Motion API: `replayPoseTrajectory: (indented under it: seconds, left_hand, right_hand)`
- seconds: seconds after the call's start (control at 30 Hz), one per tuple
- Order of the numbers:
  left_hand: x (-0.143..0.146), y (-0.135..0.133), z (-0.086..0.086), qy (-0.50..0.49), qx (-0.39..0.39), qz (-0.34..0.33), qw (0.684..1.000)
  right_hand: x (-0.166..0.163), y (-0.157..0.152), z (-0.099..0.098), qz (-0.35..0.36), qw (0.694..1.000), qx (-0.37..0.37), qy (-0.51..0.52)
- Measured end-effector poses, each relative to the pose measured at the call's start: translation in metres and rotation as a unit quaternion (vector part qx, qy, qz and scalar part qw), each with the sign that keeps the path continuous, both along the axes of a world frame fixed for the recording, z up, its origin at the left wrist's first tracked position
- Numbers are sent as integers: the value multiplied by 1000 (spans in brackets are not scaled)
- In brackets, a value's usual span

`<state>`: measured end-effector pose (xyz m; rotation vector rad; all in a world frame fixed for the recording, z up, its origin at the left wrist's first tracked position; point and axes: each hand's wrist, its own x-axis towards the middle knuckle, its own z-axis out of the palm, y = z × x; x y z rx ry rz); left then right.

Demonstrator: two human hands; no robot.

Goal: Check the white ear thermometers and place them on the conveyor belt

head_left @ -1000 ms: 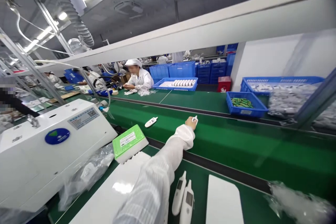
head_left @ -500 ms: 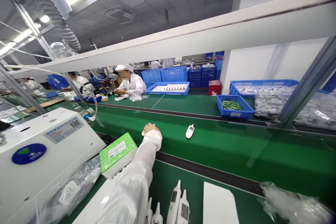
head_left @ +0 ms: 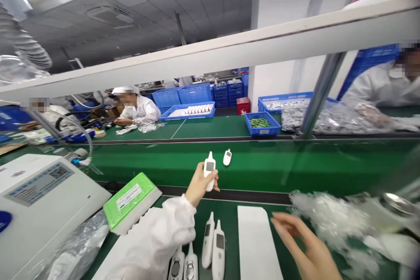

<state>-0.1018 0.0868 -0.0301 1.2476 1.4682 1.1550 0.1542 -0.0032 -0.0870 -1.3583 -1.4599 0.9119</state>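
Note:
My left hand (head_left: 197, 184) grips a white digital thermometer (head_left: 209, 166) with a grey screen and a pointed tip, held upright over the near edge of the green belt. Another thermometer (head_left: 227, 157) lies on the belt just beyond it. Below, on the bench, two thermometers (head_left: 218, 247) lie face up side by side. To their left, two more (head_left: 190, 266) show round metal parts in their bodies, partly cut off by the frame. My right hand (head_left: 303, 245) is empty, fingers apart and curved, just right of a white flat panel (head_left: 257, 243).
A green and white CR2032 box (head_left: 131, 201) stands at left beside a white machine (head_left: 42, 210). Crumpled clear plastic bags (head_left: 331, 214) lie at right. Across the belt are a blue bin of green parts (head_left: 262, 124) and several co-workers (head_left: 138, 107). A white shelf beam (head_left: 197, 57) crosses overhead.
My left hand has come back from the belt toward me, bringing up a thermometer that was mostly hidden under it. My right hand has entered at lower right. The view has turned rightward.

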Motion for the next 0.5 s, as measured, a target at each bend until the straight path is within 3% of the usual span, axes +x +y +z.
replayPoseTrajectory:
  seconds: [0.1, 0.23, 0.33, 0.5]
  left_hand:
    - [45, -50, 22, -116, 53, -92, 988]
    - [78, -93, 42, -207, 60, -114, 970]
    - [86, -105, 41, -208, 46, -116, 970]
    - [85, -110, 32, -135, 35, -92, 986]
  right_hand:
    - [-23, 12, 44, 5, 990, 123, 72]
    - [-52, 11, 83, -5, 973, 159, 170]
    - [-61, 3, 94, -22, 964, 146, 220]
    - [-57, -1, 96, -26, 964, 130, 232]
